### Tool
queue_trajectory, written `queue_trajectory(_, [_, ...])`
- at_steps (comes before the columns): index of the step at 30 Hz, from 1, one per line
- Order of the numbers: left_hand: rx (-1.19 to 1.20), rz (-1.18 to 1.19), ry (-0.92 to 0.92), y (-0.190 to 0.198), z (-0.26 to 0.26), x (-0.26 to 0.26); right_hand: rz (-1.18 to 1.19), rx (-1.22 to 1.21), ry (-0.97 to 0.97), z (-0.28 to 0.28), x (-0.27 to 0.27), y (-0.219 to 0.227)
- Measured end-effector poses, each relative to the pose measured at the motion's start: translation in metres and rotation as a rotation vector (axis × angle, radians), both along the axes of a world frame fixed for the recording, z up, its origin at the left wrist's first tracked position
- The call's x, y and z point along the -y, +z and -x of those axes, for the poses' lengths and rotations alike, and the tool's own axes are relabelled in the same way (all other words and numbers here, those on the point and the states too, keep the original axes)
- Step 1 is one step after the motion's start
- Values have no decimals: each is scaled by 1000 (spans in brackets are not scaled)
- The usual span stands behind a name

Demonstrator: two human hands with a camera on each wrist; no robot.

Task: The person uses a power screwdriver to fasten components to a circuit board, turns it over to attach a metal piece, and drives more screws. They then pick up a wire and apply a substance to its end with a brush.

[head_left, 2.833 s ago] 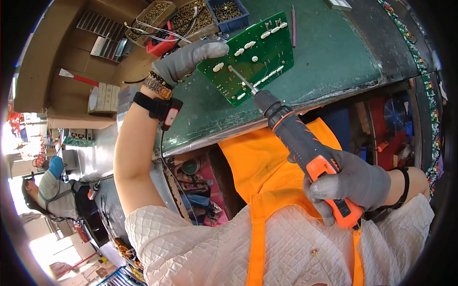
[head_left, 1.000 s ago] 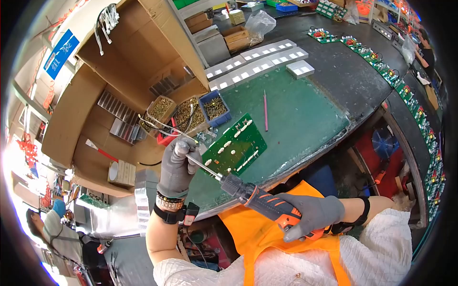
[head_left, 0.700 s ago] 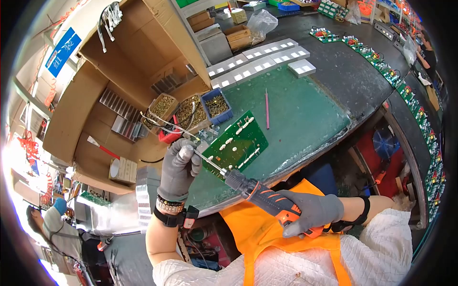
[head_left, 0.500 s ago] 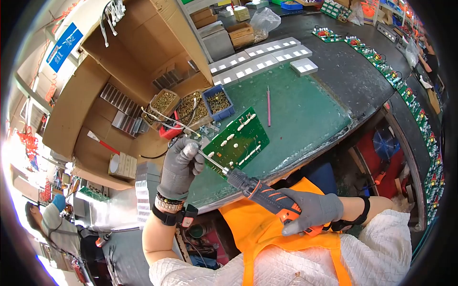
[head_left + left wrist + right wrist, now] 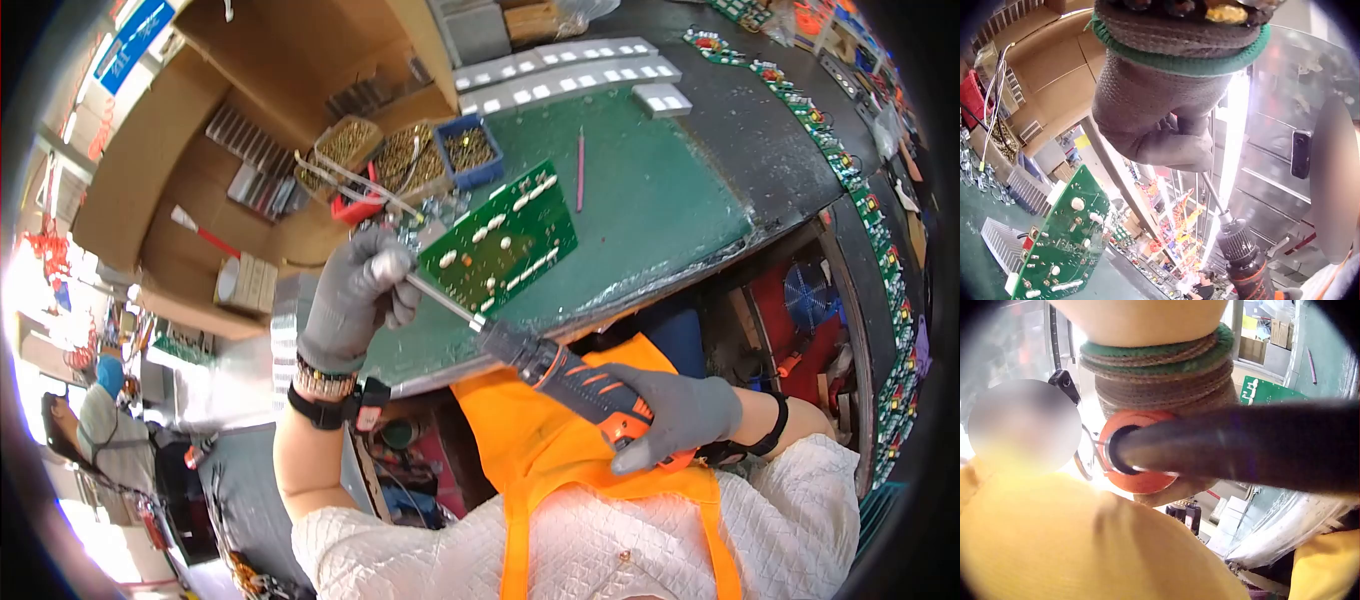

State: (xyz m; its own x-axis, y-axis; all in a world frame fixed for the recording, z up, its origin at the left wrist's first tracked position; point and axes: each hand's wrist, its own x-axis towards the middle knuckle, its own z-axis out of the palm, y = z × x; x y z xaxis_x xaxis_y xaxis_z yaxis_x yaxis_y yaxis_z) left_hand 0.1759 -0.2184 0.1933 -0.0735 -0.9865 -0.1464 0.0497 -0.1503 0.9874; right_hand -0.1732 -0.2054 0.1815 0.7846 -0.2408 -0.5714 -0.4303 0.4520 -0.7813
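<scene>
My gloved right hand (image 5: 690,412) grips a black and orange electric screwdriver (image 5: 580,390), whose long bit points up toward the left. Curled fingers of my gloved left hand (image 5: 355,295) pinch the front end of the bit (image 5: 1213,194); the very tip is hidden behind them. Beside that hand, a green circuit board (image 5: 505,240) leans on the bench, its soldered side with white blobs showing. A finned metal heat sink (image 5: 1007,247) shows behind the board in the left wrist view. In the right wrist view, the screwdriver's orange rear end (image 5: 1138,481) fills the middle.
Bins of brass screws (image 5: 408,160), one a blue bin (image 5: 487,172), stand behind the board beside a large cardboard box (image 5: 150,150). A pink pen-like stick (image 5: 580,175) lies on the green bench mat (image 5: 660,190). Rows of silver blocks (image 5: 570,75) line the back.
Earlier, my left hand held the board's edge with the bit against it. Now that hand has left the board and is at the bit's end; the screwdriver has moved left. The view has also shifted.
</scene>
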Motion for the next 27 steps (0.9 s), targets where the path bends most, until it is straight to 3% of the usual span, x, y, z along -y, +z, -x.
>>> queue_trajectory(3, [-155, 44, 17, -13, 5, -1, -7, -39, -13, -4, 0, 3])
queue_trajectory(8, [-109, 102, 83, -22, 10, -6, 69, -81, -20, -2, -2, -1])
queue_trajectory(12, [-234, 2, 39, -25, 8, -6, 139, -135, 24, -2, -3, 0])
queue_trajectory(21, [-51, 86, 147, -16, 18, -18, 92, -40, -16, -2, -7, 2])
queue_trajectory(23, [-77, 97, 125, -23, 15, -19, 20, -114, -32, -4, -8, 11])
queue_trajectory(27, [-239, 50, 107, -29, 15, -18, 98, -73, 3, -1, -10, -4])
